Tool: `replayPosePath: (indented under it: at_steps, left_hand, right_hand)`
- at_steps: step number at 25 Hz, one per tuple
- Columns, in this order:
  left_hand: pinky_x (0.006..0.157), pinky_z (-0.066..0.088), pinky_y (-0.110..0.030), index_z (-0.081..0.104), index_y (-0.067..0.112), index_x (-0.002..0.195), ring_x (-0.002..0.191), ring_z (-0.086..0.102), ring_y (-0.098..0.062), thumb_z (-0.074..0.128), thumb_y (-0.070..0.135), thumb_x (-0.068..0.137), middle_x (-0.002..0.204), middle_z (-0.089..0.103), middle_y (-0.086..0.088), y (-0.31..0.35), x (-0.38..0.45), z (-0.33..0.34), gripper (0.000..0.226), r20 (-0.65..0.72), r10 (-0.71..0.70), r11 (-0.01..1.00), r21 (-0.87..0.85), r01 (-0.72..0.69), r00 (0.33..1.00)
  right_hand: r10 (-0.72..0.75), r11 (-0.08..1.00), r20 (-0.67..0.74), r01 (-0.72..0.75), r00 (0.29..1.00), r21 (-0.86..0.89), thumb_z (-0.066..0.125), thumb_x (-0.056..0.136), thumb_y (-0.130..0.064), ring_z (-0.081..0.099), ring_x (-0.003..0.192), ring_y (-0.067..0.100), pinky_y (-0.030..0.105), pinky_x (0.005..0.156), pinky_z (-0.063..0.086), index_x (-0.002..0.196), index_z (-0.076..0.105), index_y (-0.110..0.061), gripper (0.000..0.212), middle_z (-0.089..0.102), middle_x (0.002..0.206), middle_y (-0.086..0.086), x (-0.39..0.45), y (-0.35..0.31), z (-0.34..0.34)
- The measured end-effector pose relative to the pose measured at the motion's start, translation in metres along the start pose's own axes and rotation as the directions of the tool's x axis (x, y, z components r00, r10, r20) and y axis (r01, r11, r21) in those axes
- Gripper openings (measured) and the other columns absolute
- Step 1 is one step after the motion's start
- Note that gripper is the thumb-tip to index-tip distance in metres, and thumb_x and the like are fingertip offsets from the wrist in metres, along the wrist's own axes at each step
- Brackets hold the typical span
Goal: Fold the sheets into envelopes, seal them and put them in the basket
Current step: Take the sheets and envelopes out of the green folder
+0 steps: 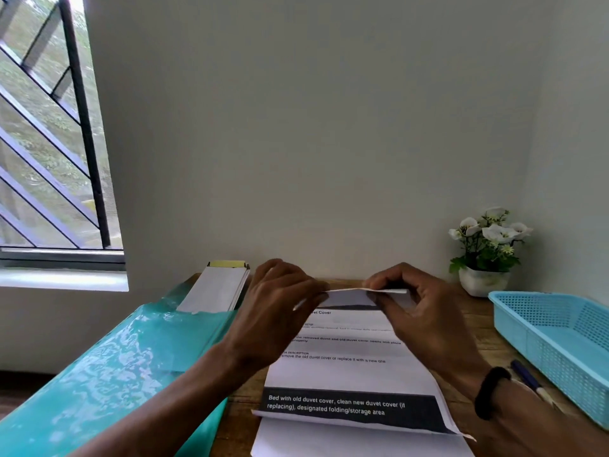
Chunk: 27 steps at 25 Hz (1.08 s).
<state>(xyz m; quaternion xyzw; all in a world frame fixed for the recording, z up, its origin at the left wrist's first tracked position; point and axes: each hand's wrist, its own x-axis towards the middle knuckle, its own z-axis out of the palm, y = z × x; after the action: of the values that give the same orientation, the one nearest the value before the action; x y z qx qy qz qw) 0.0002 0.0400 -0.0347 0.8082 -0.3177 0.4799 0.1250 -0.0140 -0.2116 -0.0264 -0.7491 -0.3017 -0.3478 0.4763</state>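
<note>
1. I look down on a wooden surface (474, 328) against a pale wall, window at left.
2. The printed sheet (349, 374) lies lengthwise away from me, far edge lifted.
3. The blue basket (514, 311) sits to the right, nearer my right hand (425, 311).
4. Left hand (280, 301) and right pinch that far edge; fingers curled.
5. Legible: "Bed with old duvet cover, clean new duvet cover".

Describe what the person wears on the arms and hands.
Both forearms are bare, with no sleeves in view. The right wrist carries a black band, thick and rounded. The left hand and right hand have no gloves; no rings are visible.
</note>
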Motion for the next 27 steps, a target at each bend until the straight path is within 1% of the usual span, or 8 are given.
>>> replayPosePath:
  at_steps: [2,4,7,14,17,20,23,27]
  left_hand:
    - [0.105,0.044,-0.048,0.08,0.025,0.112,0.097,0.067,-0.018,0.07,0.031,0.099,0.101,0.078,0.011,0.005,-0.001,0.001,0.018,-0.028,0.047,0.999,0.029,-0.046,0.999]
    - [0.108,0.042,-0.055,0.08,0.024,0.113,0.097,0.068,-0.02,0.077,0.022,0.094,0.103,0.079,0.009,0.009,-0.003,0.001,0.019,-0.045,0.1,0.989,0.109,-0.095,0.994]
    - [0.111,0.037,-0.063,0.079,0.021,0.112,0.097,0.067,-0.022,0.079,0.01,0.089,0.098,0.076,0.005,0.02,-0.004,0.001,0.026,-0.06,0.19,0.965,0.193,-0.176,0.98]
    - [0.113,0.037,-0.059,0.079,0.027,0.107,0.092,0.067,-0.018,0.073,0.029,0.096,0.085,0.077,0.008,0.001,0.002,-0.003,0.013,0.056,0.148,0.959,0.234,-0.157,0.987]
    - [0.09,0.051,-0.041,0.081,0.029,0.105,0.085,0.066,-0.016,0.063,0.045,0.096,0.085,0.077,0.007,-0.022,-0.001,-0.004,0.026,0.146,-0.098,0.995,0.048,0.092,0.984]
    - [0.07,0.06,-0.04,0.08,0.019,0.098,0.074,0.072,-0.018,0.075,0.053,0.089,0.086,0.08,-0.002,-0.028,-0.002,-0.008,0.036,0.374,-0.448,0.748,-0.341,0.57,0.812]
    - [0.077,0.065,-0.034,0.073,0.014,0.116,0.088,0.079,-0.019,0.083,0.028,0.085,0.1,0.082,-0.004,-0.024,0.001,-0.01,0.036,0.556,-0.554,0.384,-0.49,0.783,0.62]
    - [0.073,0.065,-0.034,0.06,0.027,0.132,0.097,0.074,-0.025,0.085,0.034,0.084,0.111,0.07,-0.001,-0.012,0.003,-0.007,0.055,0.607,-0.61,0.454,-0.26,0.852,0.51]
  right_hand:
    - [-0.176,0.944,0.08,0.191,0.981,-0.267,0.082,0.086,-0.012,0.072,0.088,0.007,0.031,0.086,0.058,0.093,0.073,-0.022,0.015,0.076,0.093,-0.013,-0.004,0.0,0.002]
    - [-0.333,0.738,0.212,0.394,0.919,-0.547,0.082,0.085,-0.02,0.072,0.093,0.015,0.048,0.095,0.055,0.1,0.074,-0.022,0.017,0.076,0.1,-0.007,-0.005,0.002,0.004]
    - [-0.347,0.583,0.312,0.464,0.885,-0.667,0.08,0.086,-0.023,0.074,0.096,0.019,0.056,0.1,0.051,0.109,0.076,-0.022,0.023,0.078,0.104,-0.004,-0.007,-0.004,0.011]
    - [-0.365,0.582,0.291,0.461,0.884,-0.67,0.084,0.081,-0.011,0.075,0.073,0.022,0.048,0.089,0.059,0.096,0.079,-0.02,0.018,0.08,0.085,0.0,-0.001,-0.004,0.001]
    - [-0.252,0.718,0.229,0.34,0.94,-0.607,0.08,0.089,-0.021,0.075,0.071,0.018,0.038,0.07,0.062,0.1,0.079,-0.024,0.012,0.08,0.085,-0.005,0.002,-0.001,-0.004]
    - [0.036,0.928,0.018,-0.027,0.999,-0.372,0.078,0.089,-0.04,0.072,0.087,0.0,0.026,0.077,0.059,0.108,0.076,-0.03,0.022,0.077,0.098,-0.019,0.005,0.014,-0.01]
    - [0.246,0.944,-0.052,-0.251,0.968,-0.213,0.084,0.083,-0.033,0.069,0.096,-0.002,0.027,0.085,0.059,0.111,0.076,-0.028,0.03,0.072,0.102,-0.02,0.007,0.027,-0.013]
    - [0.225,0.886,0.09,-0.165,0.97,-0.433,0.079,0.089,-0.019,0.064,0.095,0.005,0.021,0.085,0.046,0.112,0.075,-0.024,0.024,0.067,0.1,-0.017,-0.002,0.033,-0.005]
